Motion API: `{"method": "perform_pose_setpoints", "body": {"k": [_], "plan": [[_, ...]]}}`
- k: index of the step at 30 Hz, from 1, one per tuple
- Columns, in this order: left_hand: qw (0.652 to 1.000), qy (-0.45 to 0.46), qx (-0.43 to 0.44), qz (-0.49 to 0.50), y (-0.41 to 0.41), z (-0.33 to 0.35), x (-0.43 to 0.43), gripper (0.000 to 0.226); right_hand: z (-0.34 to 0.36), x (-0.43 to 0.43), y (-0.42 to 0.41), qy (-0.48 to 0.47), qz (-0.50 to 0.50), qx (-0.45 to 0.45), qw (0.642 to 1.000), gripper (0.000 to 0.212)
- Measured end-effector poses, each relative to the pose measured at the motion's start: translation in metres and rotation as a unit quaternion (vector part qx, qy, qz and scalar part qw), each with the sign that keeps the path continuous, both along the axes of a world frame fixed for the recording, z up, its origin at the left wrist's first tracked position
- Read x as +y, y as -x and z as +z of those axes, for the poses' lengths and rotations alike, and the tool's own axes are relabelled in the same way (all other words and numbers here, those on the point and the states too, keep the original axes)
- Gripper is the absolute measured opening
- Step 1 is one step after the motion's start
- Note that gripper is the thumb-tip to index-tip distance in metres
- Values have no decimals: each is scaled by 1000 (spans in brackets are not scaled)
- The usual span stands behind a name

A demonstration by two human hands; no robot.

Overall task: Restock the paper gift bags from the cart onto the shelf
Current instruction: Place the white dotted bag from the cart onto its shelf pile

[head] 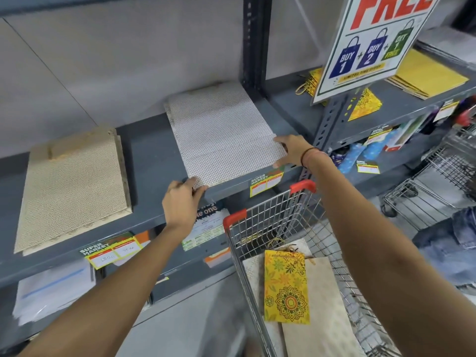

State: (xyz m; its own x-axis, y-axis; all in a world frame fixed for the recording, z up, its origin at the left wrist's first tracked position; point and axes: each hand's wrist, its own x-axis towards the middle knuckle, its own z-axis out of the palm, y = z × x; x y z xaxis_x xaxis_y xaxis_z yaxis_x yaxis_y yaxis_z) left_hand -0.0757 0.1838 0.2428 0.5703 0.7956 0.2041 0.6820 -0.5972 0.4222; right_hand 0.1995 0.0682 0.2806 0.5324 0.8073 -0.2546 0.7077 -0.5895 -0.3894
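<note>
A stack of white dotted gift bags [221, 132] lies flat on the grey shelf [146, 153]. My left hand [181, 202] grips its near left corner at the shelf edge. Resting on the stack's near right corner is my right hand [292, 150], fingers spread along the edge. A beige patterned stack of bags [74, 186] lies further left on the same shelf. Below right, the wire cart [278, 217] with red corner guards holds a yellow floral gift bag [286, 287] on top of beige bags [322, 305].
A "FREE" offer sign [373, 45] hangs over the right shelf bay, where yellow bags [425, 73] lie. A dark upright post [253, 42] divides the bays. Price labels [113, 249] line the shelf edge. A second wire cart [443, 176] stands at right.
</note>
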Motion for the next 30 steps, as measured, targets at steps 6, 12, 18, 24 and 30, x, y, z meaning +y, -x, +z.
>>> {"method": "perform_pose_setpoints", "body": {"k": [6, 12, 18, 24, 30], "plan": [[1000, 16, -10, 5, -1, 4, 1, 44, 4, 3, -7, -19, -6, 0, 1000, 81], [1000, 2, 20, -7, 0, 5, 2, 39, 3, 3, -6, -14, -6, -11, 1000, 81], [998, -44, 48, -27, 1, 4, -2, 33, 0, -1, -4, -3, 2, -9, 1000, 77], [996, -59, 65, -4, -1, 7, -11, 33, -12, -12, 4, -53, -20, 7, 998, 72], [997, -59, -52, 14, -4, -25, -65, 61, -65, -82, 34, -279, -195, -3, 940, 41]]}}
